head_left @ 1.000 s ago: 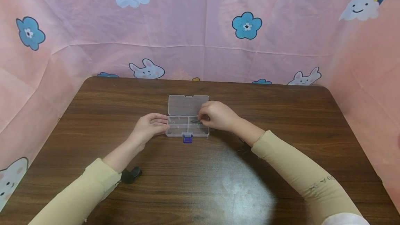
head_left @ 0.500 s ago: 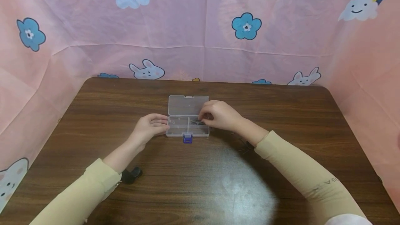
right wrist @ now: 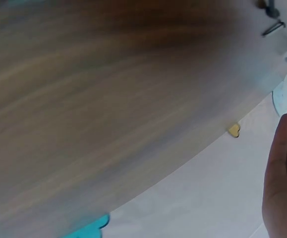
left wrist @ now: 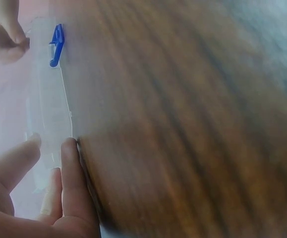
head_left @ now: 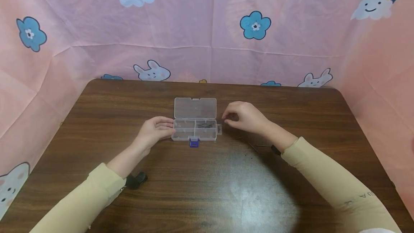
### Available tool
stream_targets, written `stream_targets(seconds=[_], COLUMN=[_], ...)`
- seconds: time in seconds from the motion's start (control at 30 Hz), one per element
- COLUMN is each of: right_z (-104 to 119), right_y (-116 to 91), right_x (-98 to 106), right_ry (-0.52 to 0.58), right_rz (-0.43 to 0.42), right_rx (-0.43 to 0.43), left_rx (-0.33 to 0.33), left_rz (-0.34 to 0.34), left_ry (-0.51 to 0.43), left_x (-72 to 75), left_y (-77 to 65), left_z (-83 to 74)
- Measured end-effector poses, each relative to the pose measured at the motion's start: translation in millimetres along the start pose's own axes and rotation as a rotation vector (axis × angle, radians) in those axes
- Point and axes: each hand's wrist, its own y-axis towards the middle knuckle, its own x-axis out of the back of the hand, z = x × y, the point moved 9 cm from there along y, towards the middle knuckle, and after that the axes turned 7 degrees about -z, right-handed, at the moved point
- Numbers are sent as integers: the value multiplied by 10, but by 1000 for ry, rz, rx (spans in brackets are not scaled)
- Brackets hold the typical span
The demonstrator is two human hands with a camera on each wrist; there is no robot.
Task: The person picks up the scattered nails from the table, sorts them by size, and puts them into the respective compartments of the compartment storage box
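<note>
A clear plastic compartment box [head_left: 183, 134] with a blue latch [head_left: 194, 143] lies on the table, lid [head_left: 195, 108] folded back. Several thin grey metal pieces, like nails, lie in its back right compartment. My left hand [head_left: 151, 132] holds the box's left end, fingers along the side and thumb at the rim; the left wrist view shows its fingers [left wrist: 73, 173] against the clear wall. To the right of the box, my right hand [head_left: 247, 116] hovers with thumb and forefinger slightly apart and nothing visible between them. Its fingers [right wrist: 282, 144] show at the edge of the right wrist view.
Thin nail-like pieces [head_left: 253, 147] lie scattered on the brown table [head_left: 207, 190], below the right wrist. A black object [head_left: 136, 180] shows beside the left sleeve. A pink patterned cloth [head_left: 194, 28] hangs around the back and sides of the table.
My right hand has left the back right compartment and moved right, uncovering the metal pieces inside and the box's side tab. The left hand and box stay put.
</note>
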Motion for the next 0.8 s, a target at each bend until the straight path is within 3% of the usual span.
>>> stream_targets(seconds=[0.33, 0.8], right_z=[-123, -270], right_y=[-280, -681], right_x=[178, 302], right_ry=[-14, -24], right_rz=[48, 77], right_rx=[-54, -65], left_rx=[-4, -8], left_rz=[7, 10], left_ry=[2, 8], left_x=[-12, -6], left_y=[1, -2], left_z=[-8, -5])
